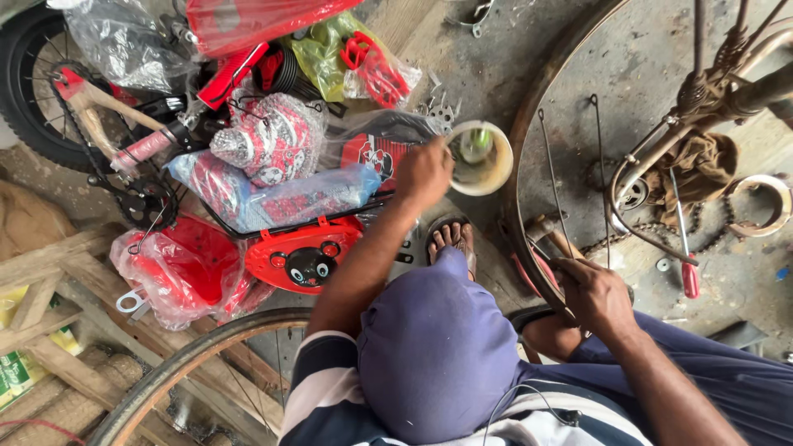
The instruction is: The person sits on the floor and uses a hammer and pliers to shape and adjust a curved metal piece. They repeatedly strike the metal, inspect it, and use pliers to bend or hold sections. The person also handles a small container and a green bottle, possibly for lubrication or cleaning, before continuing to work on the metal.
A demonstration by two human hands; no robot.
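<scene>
Tub (479, 157) ahead of knee, wheel rim (529, 165) right, wrapped parts (273, 190) left

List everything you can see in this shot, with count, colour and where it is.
Small white tub: one, top centre, on the floor.
Rusty wheel rim: one, brown, right of centre, with loose spokes.
Screwdriver: one, red handle, right, on the floor.
Chain: one, dark, right, by a brown rag.
Wrapped bike parts: several, red, in clear plastic, upper left.
Small black tyre: one, far left.
Second wheel: one, brown rim, bottom left.
Wooden slats: several, left edge.
Left hand: at the tub's rim.
Right hand: gripping the rim's lower edge.
Sandalled foot: one, centre.
</scene>
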